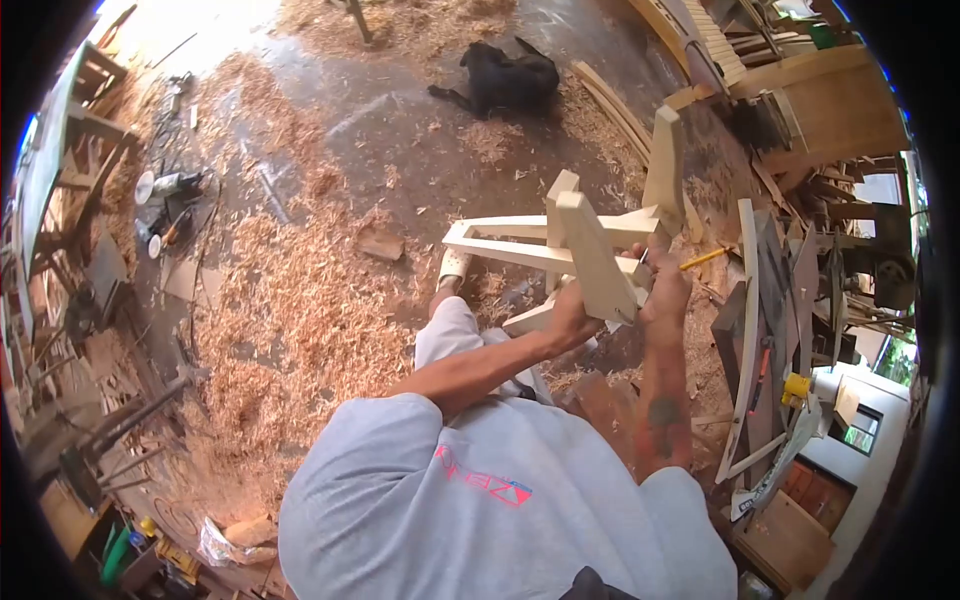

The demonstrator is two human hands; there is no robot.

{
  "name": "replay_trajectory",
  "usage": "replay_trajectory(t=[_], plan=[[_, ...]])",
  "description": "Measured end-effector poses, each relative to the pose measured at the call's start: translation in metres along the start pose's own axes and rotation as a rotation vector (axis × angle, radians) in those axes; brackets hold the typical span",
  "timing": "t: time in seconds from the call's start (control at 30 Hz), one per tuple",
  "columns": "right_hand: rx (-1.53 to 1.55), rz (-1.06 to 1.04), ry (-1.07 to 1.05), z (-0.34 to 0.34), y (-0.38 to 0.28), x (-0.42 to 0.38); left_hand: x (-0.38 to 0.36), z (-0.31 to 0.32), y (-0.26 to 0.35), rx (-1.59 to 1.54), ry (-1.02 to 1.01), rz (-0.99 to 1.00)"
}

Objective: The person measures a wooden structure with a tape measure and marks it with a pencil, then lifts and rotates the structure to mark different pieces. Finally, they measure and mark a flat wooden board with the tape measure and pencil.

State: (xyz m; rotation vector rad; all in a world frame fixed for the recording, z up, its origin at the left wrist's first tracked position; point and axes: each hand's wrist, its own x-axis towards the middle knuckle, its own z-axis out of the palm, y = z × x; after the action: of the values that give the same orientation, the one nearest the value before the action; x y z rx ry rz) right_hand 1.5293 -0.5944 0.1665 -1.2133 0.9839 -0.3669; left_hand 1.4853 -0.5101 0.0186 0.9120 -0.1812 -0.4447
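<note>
Wooden frame (592, 250) raised above the floor (385, 150), in front of the worker. Left hand (574, 316) curled on its near, lower part; right hand (666, 285) closed around a yellow pencil (705, 259), beside the near upright. Step in hand, judged: marking or checking a joint. The next move would call for a steady frame and a clear pencil tip, its contact unclear here. Wood shavings (300, 335) litter the footing; black dog (505, 80) lies beyond; leaning lumber (746, 330) crowds the right arm.

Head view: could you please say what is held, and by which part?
The frame, by its near end, in left hand and right hand; pencil, apparently by one end, in the right.
</note>
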Motion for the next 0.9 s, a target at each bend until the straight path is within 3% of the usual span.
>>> replay_trajectory(t=[0.07, 0.1, 0.13, 0.2, 0.23, 0.27, 0.3, 0.33, 0.37, 0.4, 0.47, 0.5, 0.67, 0.73, 0.77, 0.83, 0.87, 0.9], plan=[[-0.102, -0.044, 0.024, 0.007, 0.012, 0.038, 0.051, -0.006, -0.014, -1.04, -0.06, -0.371], [-0.091, -0.031, 0.076, 0.017, 0.017, 0.052, 0.064, -0.005, 0.02, -0.45, -0.097, -0.107], [-0.114, -0.005, 0.086, 0.015, 0.029, 0.066, 0.066, -0.017, -0.003, -0.463, -0.072, -0.129], [-0.002, 0.051, 0.097, 0.023, 0.052, 0.108, 0.087, -0.053, -0.057, 0.07, -0.155, -0.006], [0.037, 0.041, 0.061, 0.032, 0.058, 0.116, 0.098, -0.056, -0.007, 0.356, -0.165, -0.021], [0.018, 0.061, 0.061, 0.041, 0.064, 0.126, 0.109, -0.062, -0.029, 0.349, -0.145, -0.038], [0.0, 0.06, 0.088, 0.049, 0.07, 0.136, 0.116, -0.072, -0.063, 0.129, -0.031, -0.052], [-0.023, 0.06, 0.111, 0.055, 0.075, 0.145, 0.129, -0.074, -0.057, -0.091, 0.092, -0.061], [-0.121, 0.095, 0.256, 0.057, 0.077, 0.156, 0.139, -0.07, -0.051, -0.937, 0.222, -0.462], [-0.155, 0.117, 0.245, 0.053, 0.077, 0.169, 0.145, -0.076, -0.065, -0.955, 0.261, -0.458], [-0.071, 0.06, 0.242, 0.03, 0.073, 0.185, 0.14, -0.077, -0.102, 0.693, -0.06, 0.029], [-0.107, 0.061, 0.286, 0.03, 0.066, 0.189, 0.14, -0.068, -0.098, 0.753, -0.071, -0.061], [-0.284, 0.045, 0.332, 0.011, 0.057, 0.186, 0.134, -0.045, -0.101, 0.72, -0.007, -0.123], [-0.363, 0.059, 0.332, -0.016, 0.069, 0.181, 0.126, -0.053, -0.107, 0.349, 0.037, -0.39], [-0.294, -0.01, 0.337, -0.044, 0.09, 0.184, 0.124, -0.065, -0.122, 0.142, 0.125, -0.557], [-0.322, 0.044, 0.403, -0.052, 0.096, 0.164, 0.133, -0.096, -0.14, -0.364, 0.299, -0.938], [-0.356, 0.053, 0.416, -0.06, 0.101, 0.156, 0.134, -0.106, -0.159, -0.433, 0.462, -1.001], [-0.342, 0.054, 0.433, -0.066, 0.106, 0.148, 0.145, -0.108, -0.153, -0.454, 0.502, -1.096]])
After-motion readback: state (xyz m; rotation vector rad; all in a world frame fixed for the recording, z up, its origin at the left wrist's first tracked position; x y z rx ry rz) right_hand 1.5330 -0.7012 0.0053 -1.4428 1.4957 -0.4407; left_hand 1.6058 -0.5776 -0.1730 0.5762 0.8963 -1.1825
